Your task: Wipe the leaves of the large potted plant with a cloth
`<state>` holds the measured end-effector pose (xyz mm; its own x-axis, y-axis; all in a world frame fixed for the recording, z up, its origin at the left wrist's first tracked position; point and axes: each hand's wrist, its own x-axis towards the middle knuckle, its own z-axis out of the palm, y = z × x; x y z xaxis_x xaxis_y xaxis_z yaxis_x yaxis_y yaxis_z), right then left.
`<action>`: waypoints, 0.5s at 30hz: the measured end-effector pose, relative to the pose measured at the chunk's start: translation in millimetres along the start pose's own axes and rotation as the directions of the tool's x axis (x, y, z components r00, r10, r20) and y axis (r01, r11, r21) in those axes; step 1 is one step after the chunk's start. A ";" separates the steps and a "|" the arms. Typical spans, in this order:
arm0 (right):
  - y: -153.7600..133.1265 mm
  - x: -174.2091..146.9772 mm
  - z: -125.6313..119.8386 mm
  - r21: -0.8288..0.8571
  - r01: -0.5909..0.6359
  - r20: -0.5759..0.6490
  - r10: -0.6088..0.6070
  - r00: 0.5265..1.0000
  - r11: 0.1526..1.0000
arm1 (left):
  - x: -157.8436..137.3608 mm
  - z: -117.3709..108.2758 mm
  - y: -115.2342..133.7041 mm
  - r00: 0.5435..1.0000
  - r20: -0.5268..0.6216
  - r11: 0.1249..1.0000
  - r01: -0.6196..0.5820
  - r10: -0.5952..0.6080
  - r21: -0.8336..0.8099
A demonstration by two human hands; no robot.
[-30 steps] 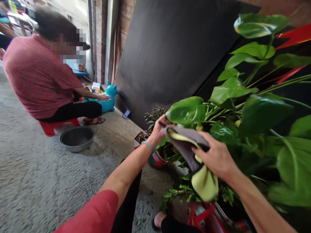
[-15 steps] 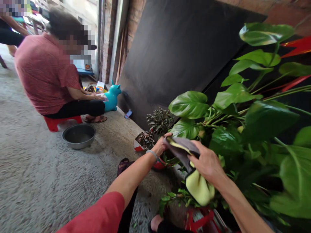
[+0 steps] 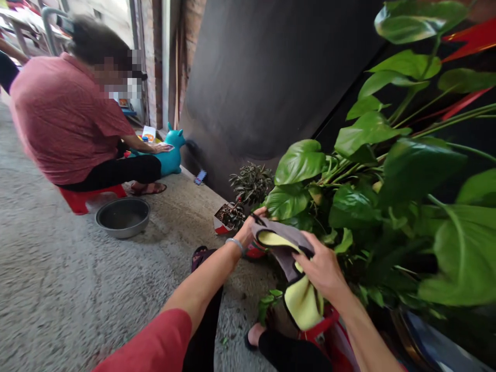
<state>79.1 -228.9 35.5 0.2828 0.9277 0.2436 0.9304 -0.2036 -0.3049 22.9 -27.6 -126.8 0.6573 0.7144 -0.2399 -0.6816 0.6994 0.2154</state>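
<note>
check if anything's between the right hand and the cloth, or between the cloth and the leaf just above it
Nothing visible separates the right hand from the cloth, which it grips directly. I see nothing blocking the leaf either; the left hand holds the cloth's far end.

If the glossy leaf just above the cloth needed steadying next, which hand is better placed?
Probably the left hand: its fingertips are right by the edge of the leaf, while the right hand grips the cloth farther from it.
</note>
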 end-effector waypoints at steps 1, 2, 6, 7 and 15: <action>6.7 -11.2 -3.8 0.036 -0.039 -0.019 0.040 0.999 0.999 | -0.7 -7.7 -1.2 0.999 -0.043 1.000 -0.010 0.010 -0.004; 14.2 -18.3 -12.5 0.057 -0.095 -0.075 0.099 0.992 0.994 | -1.6 -14.3 -3.6 0.995 -0.095 1.000 0.002 -0.001 0.009; 40.3 -5.8 -51.4 -0.042 -0.285 -0.447 0.237 0.862 0.958 | -5.4 -20.6 -27.4 0.978 -0.152 0.983 0.157 -0.141 0.099; 43.7 1.1 -51.5 -0.073 -0.302 -0.482 0.232 0.845 0.950 | -6.2 -17.3 -35.4 0.980 -0.113 0.979 0.174 -0.163 0.103; 57.4 -56.3 7.2 0.093 -0.301 0.017 0.301 0.953 0.949 | -16.6 2.3 -58.2 0.971 0.069 0.973 0.227 -0.229 0.034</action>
<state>114.9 -290.6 -2.4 0.5457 0.8286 0.1249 0.7762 -0.4437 -0.4481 52.5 -80.1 -133.2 0.8162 0.5354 -0.2171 -0.5035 0.8435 0.1871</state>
